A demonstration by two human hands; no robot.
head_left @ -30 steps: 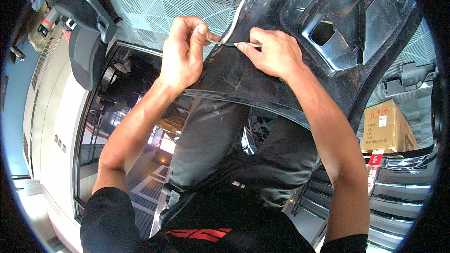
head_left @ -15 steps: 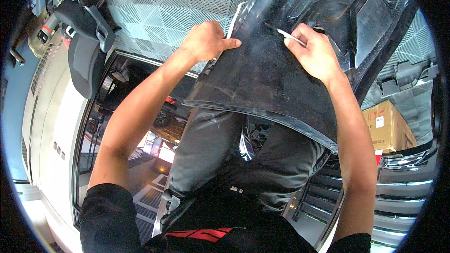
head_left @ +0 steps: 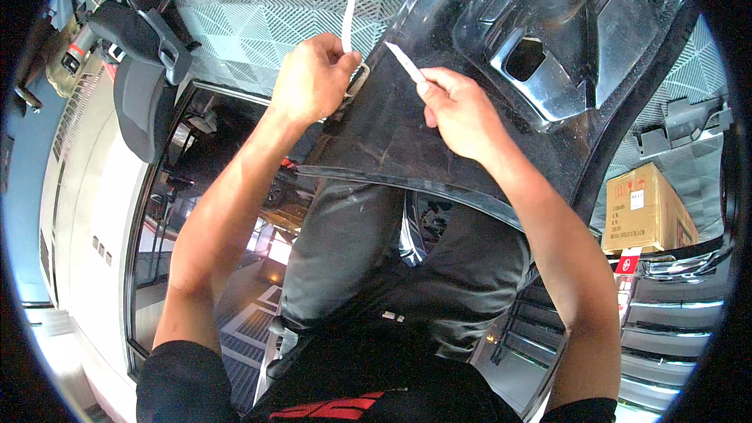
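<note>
A black car door panel (head_left: 392, 129) rests across my thighs, with a cup-shaped opening surrounded by shiny trim on its right part. My left hand (head_left: 313, 78) is closed beside the panel's left edge, thumb and fingers pinching a long white strip (head_left: 350, 8) that runs up and away over the floor. In my right hand (head_left: 462, 106) is a slim pale cutter (head_left: 406, 63), held like a pen above the panel. Its pointed tip aims up and left toward the strip, apart from it. A small pale loop (head_left: 357, 81) shows at the panel's edge beside my left hand.
A black seat-like part (head_left: 142, 102) stands at the left. Below it leans a dark reflective framed pane (head_left: 227, 121). At the right are a cardboard box (head_left: 646, 207), grey plastic parts (head_left: 681, 125) and shiny black slatted trim (head_left: 674, 329). Patterned tiles (head_left: 258, 16) cover the floor.
My left hand has lifted off the panel's edge and moved left, now with the white strip in its pinch. My right hand with the cutter has moved left and slightly down, uncovering the trim opening.
</note>
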